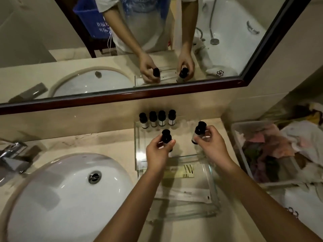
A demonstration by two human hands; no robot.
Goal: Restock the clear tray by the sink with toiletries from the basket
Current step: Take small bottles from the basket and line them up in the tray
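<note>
So both hands are busy, left hand (158, 154) pinching a small bottle (166, 136) and right hand (212, 145) a second bottle (199, 131), caps up over the clear tray (137, 147) beside the sink (70, 189), presumably to extend the four-bottle row (157, 118) along its back edge.

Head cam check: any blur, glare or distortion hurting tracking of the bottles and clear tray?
Head view: dim warm light; wide-angle bend bows the mirror frame and sink. Head view: clear tray reads mostly as edge glints. Head view: left hand and right hand slightly soft, right-hand bottle smeared more than left-hand bottle; back row of bottles sharper.
</note>
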